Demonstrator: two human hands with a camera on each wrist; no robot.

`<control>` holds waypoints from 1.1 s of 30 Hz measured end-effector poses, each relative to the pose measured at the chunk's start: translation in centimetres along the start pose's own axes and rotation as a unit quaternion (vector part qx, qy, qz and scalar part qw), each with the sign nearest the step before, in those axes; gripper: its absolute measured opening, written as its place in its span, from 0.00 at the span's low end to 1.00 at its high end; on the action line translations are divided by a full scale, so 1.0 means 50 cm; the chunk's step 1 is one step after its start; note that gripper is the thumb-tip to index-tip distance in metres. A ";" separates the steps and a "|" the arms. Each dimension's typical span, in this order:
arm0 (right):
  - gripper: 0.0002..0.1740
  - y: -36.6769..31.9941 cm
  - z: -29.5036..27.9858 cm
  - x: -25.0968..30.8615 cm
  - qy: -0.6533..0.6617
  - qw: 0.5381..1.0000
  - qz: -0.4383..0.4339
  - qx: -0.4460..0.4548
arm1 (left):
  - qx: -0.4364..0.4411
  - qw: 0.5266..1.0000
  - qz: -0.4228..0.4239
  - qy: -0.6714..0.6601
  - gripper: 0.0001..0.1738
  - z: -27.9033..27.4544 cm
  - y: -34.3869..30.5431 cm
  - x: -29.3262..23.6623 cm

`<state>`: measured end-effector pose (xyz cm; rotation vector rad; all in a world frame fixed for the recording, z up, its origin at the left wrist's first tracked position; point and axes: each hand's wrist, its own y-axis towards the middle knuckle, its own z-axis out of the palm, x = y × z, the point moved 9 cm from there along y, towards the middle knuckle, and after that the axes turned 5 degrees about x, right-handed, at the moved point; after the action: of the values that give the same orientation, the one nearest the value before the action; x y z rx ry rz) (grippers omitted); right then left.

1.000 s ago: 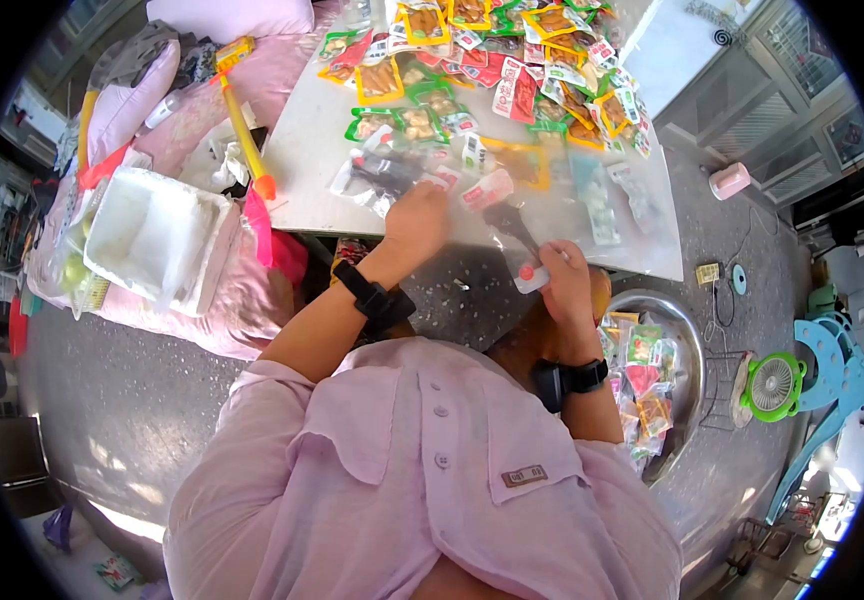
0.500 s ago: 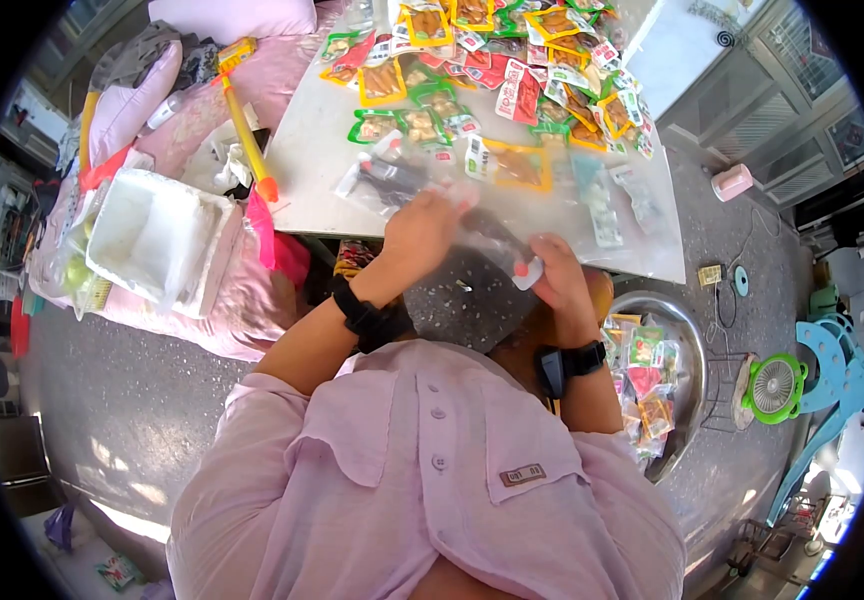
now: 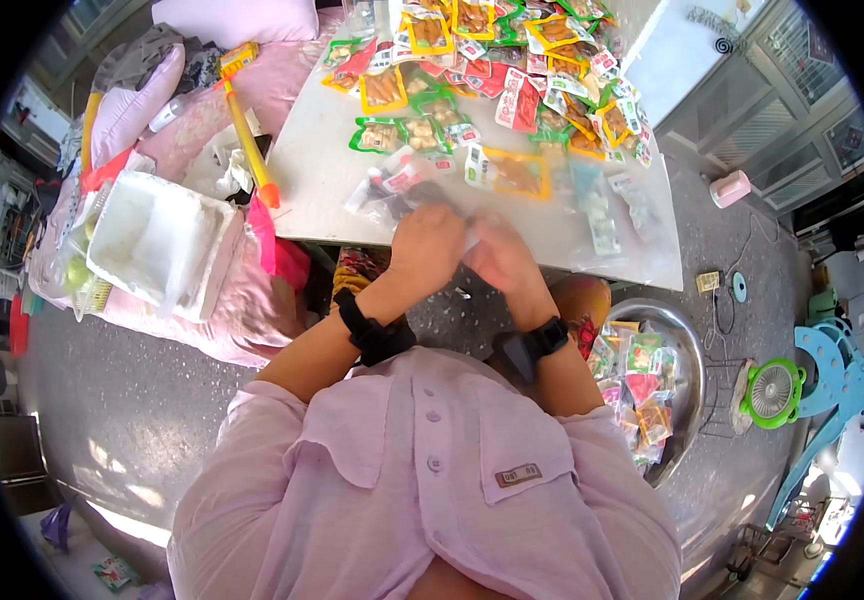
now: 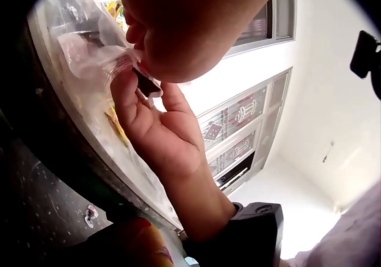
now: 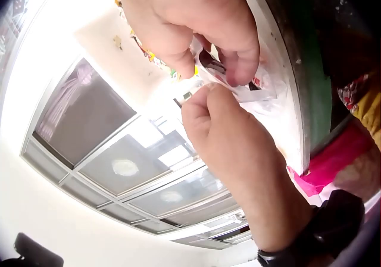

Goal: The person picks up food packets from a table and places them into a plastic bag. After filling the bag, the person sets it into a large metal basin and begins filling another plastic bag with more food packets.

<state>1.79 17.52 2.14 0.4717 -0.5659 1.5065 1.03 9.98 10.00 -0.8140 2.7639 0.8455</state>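
Observation:
Over the table's front edge, my left hand (image 3: 430, 243) and right hand (image 3: 504, 258) are close together, fingertips nearly meeting. Between them is a clear plastic packet with dark contents (image 5: 208, 61), mostly hidden in the head view. My right thumb and fingers curl round its dark part (image 4: 147, 85). The left fingers, curled in, pinch the clear film beside it. Beyond the left hand, another clear packet (image 3: 397, 180) with dark contents and a pinkish label lies on the table. A yellow-edged packet (image 3: 517, 174) lies just past the right hand.
A heap of coloured food packets (image 3: 522, 60) covers the back of the white table (image 3: 322, 170). Clear packets (image 3: 597, 210) lie at its right. A metal basin (image 3: 694, 370) of packets stands below right. At left, a white foam box (image 3: 157, 235) sits on the pink bedding.
My right hand has moved left and up toward the left hand, bringing its end of the dark packet along. The stretched packet between them has drawn together. My left hand has shifted only slightly.

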 end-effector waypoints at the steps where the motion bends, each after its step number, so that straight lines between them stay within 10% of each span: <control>1: 0.07 -0.003 0.003 -0.004 -0.003 1.000 0.009 -0.006 | -0.012 1.000 0.002 -0.004 0.08 0.000 -0.003 0.005; 7: 0.08 -0.017 -0.059 0.021 -0.341 0.932 0.070 -0.100 | -0.060 0.996 0.057 -0.017 0.11 -0.025 -0.008 -0.017; 22: 0.04 0.046 -0.036 -0.006 -0.033 0.998 -0.017 -0.052 | -0.078 0.990 0.076 -0.092 0.20 -0.003 -0.001 0.005; 24: 0.05 0.049 -0.015 0.058 -0.496 0.846 -0.195 -0.026 | -0.051 0.990 0.056 -0.116 0.20 0.015 0.001 0.012; 26: 0.06 0.047 -0.042 0.058 -0.619 0.753 -0.198 -0.100 | -0.034 0.991 0.048 -0.121 0.20 0.029 0.000 0.007; 28: 0.09 0.041 -0.080 0.044 -0.450 0.851 -0.060 -0.266 | -0.037 0.993 0.055 -0.098 0.20 0.031 0.010 0.001; 33: 0.07 0.037 -0.072 0.035 -0.368 0.915 -0.038 -0.159 | -0.032 0.993 0.069 -0.086 0.23 0.035 -0.003 -0.001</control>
<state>0.12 21.14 0.26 0.7969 -1.3427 1.0968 1.13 10.87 8.52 -0.5361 2.6776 0.9821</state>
